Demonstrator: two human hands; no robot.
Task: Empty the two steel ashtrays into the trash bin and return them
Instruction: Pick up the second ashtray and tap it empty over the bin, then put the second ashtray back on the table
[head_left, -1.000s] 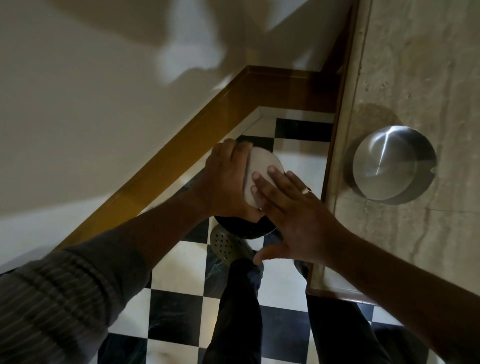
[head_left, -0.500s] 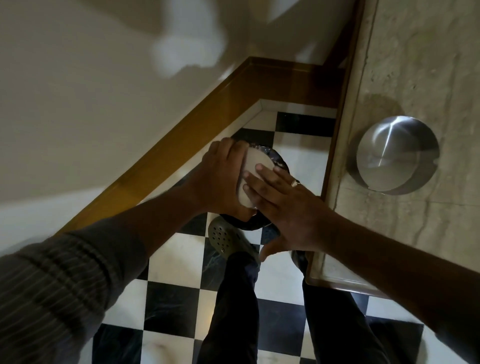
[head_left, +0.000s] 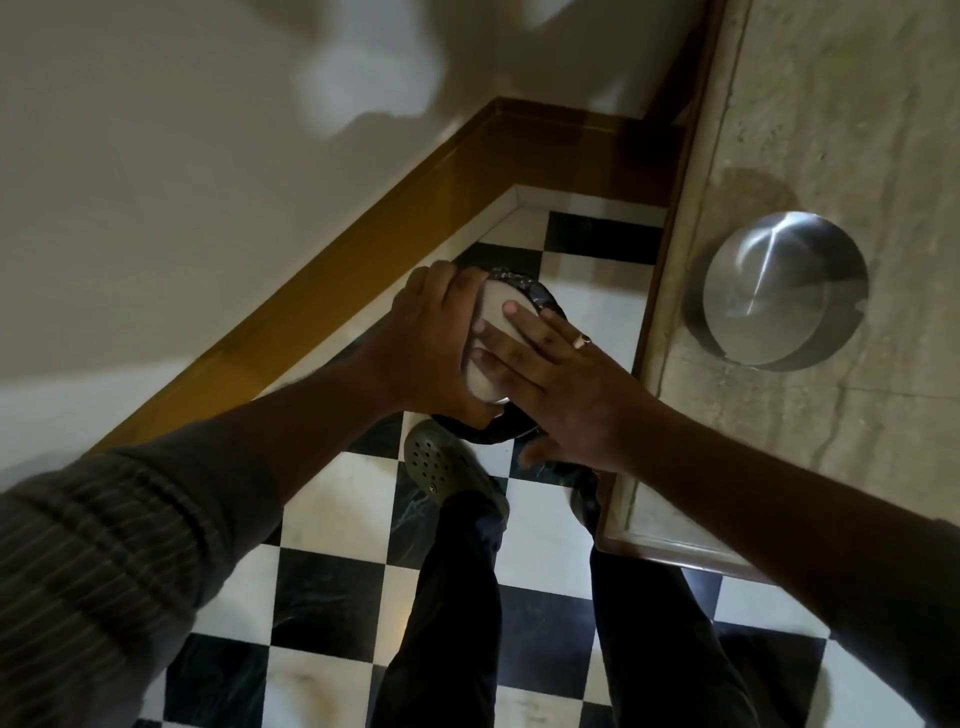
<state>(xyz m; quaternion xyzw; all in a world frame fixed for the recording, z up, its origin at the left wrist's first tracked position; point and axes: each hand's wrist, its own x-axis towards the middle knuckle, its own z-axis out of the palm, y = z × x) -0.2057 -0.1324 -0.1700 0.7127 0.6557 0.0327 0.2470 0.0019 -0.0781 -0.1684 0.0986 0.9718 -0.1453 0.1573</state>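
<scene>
My left hand (head_left: 423, 345) grips a steel ashtray (head_left: 491, 314) turned bottom-up and tilted over the black-lined trash bin (head_left: 524, 293) on the floor. My right hand (head_left: 558, 379), with a ring on one finger, lies flat with spread fingers against the ashtray's pale underside. Only parts of the bin's dark rim show around my hands. A second steel ashtray (head_left: 779, 288) stands upright on the stone counter (head_left: 841, 130) at the right, away from both hands.
The floor is black-and-white checkered tile (head_left: 332, 592). A wooden skirting (head_left: 332, 306) runs along the wall at the left and back. My legs and a perforated clog (head_left: 441, 467) stand just in front of the bin. The counter's wooden edge (head_left: 660, 280) borders the bin's right.
The ashtray has tipped further toward vertical over the bin while both hands stayed on it. The view has shifted slightly; the counter ashtray has not moved.
</scene>
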